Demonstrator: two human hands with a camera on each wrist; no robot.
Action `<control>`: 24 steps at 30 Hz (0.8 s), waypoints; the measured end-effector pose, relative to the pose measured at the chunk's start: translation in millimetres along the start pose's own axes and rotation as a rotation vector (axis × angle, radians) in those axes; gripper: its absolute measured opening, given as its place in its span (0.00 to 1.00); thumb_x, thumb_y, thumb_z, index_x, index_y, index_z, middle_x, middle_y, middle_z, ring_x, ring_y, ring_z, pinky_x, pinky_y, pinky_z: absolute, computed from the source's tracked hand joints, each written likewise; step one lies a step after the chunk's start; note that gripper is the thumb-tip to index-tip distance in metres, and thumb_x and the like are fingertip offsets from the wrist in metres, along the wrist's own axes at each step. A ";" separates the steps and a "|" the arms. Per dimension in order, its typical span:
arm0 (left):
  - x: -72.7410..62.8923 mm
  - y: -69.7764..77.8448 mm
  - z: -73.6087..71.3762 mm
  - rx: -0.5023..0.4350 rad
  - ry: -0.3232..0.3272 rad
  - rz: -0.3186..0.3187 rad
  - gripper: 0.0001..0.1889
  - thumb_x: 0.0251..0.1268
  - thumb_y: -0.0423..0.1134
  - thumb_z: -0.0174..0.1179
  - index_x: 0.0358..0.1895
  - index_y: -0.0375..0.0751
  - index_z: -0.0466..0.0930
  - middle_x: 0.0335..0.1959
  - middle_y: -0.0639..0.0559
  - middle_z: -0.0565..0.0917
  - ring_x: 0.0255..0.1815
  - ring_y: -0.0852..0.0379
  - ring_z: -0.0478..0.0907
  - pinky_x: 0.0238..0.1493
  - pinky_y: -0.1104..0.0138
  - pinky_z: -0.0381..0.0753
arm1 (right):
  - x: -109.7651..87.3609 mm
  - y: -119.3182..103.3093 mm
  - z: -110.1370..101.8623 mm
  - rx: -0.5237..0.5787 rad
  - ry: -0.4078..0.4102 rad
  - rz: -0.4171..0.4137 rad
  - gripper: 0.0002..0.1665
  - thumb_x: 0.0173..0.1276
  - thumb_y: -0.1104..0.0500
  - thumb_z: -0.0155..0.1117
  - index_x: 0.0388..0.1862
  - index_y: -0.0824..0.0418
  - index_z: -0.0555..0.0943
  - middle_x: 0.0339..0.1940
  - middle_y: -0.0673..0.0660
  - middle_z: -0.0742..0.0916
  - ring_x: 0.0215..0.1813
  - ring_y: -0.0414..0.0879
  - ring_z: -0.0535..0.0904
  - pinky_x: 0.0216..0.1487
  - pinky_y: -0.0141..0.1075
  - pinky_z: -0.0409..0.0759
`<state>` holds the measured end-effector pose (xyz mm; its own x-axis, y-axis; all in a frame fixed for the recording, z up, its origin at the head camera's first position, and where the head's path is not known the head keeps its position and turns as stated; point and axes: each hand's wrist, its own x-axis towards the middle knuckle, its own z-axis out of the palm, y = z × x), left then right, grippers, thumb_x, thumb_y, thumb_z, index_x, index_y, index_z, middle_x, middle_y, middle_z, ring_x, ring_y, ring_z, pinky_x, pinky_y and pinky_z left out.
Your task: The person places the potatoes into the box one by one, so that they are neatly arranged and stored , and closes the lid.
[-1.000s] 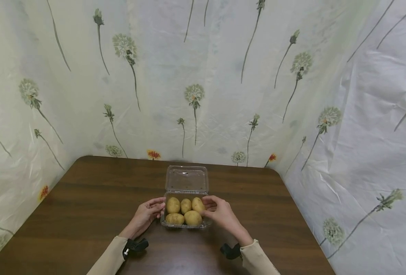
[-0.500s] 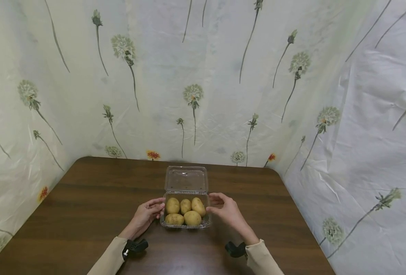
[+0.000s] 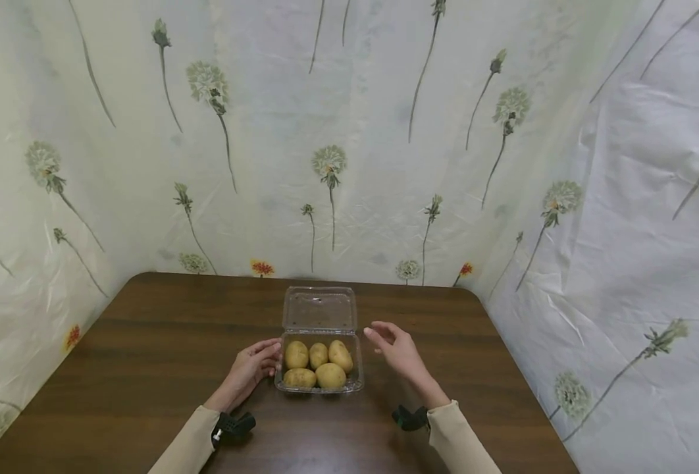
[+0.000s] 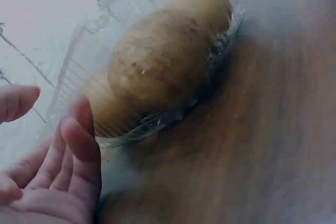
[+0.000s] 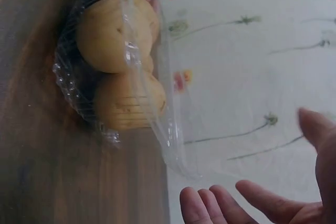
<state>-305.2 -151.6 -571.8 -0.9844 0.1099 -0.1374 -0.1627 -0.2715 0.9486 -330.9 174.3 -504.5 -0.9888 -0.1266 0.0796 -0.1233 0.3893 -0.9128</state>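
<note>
A clear plastic clamshell box (image 3: 353, 380) sits on the wooden table with its lid (image 3: 320, 311) tipped back. Several yellow potatoes (image 3: 330, 376) lie inside it. At the box's left side is my left hand (image 3: 247, 373); in the left wrist view its fingertips (image 4: 81, 129) are against or very near the wall, and the thumb stands apart. My right hand (image 3: 401, 359) is off the box's right side, near the hinge corner. Its fingers (image 5: 226, 205) are spread from the thumb with nothing between them, as the right wrist view shows.
The brown table (image 3: 178, 342) has rounded far corners. A pale sheet printed with dandelions (image 3: 328, 217) hangs behind it and along both sides. Dark straps with cameras (image 3: 410, 418) sit on both wrists.
My right hand has come out of the box, away from the potatoes, moving right and then slightly up. The left hand and the box have stayed nearly in place.
</note>
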 end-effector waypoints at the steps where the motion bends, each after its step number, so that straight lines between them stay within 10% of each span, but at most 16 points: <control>1: 0.9 1.7 -0.6 0.016 0.020 -0.005 0.26 0.69 0.46 0.59 0.64 0.32 0.70 0.34 0.53 0.82 0.30 0.60 0.80 0.30 0.71 0.77 | 2.4 0.0 -0.4 0.023 -0.004 0.012 0.35 0.65 0.37 0.63 0.61 0.60 0.77 0.55 0.62 0.83 0.56 0.58 0.81 0.50 0.47 0.82; 8: 16.8 19.9 -2.8 0.118 0.093 -0.019 0.31 0.68 0.54 0.57 0.66 0.37 0.68 0.50 0.44 0.78 0.40 0.58 0.81 0.38 0.69 0.80 | 16.6 -4.5 0.3 0.133 -0.064 0.113 0.51 0.66 0.24 0.42 0.70 0.61 0.67 0.65 0.69 0.76 0.64 0.63 0.74 0.56 0.48 0.79; 15: 36.4 37.4 -1.5 0.110 0.008 -0.025 0.38 0.73 0.57 0.49 0.75 0.37 0.49 0.70 0.31 0.58 0.64 0.40 0.69 0.64 0.53 0.72 | 29.1 -11.9 3.9 0.320 -0.197 0.168 0.58 0.64 0.19 0.23 0.78 0.58 0.51 0.73 0.72 0.64 0.73 0.67 0.59 0.70 0.56 0.63; 24: 51.0 42.4 -1.1 0.032 -0.133 -0.067 0.42 0.75 0.60 0.43 0.78 0.41 0.35 0.75 0.28 0.49 0.75 0.33 0.51 0.72 0.47 0.58 | 45.2 -1.4 9.6 0.443 -0.272 0.251 0.65 0.59 0.15 0.20 0.79 0.61 0.44 0.74 0.75 0.60 0.75 0.69 0.53 0.73 0.61 0.52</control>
<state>-362.4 -158.6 -538.9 -0.9535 0.2530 -0.1637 -0.2234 -0.2293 0.9474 -374.6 159.3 -503.5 -0.9185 -0.3327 -0.2136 0.2174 0.0262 -0.9757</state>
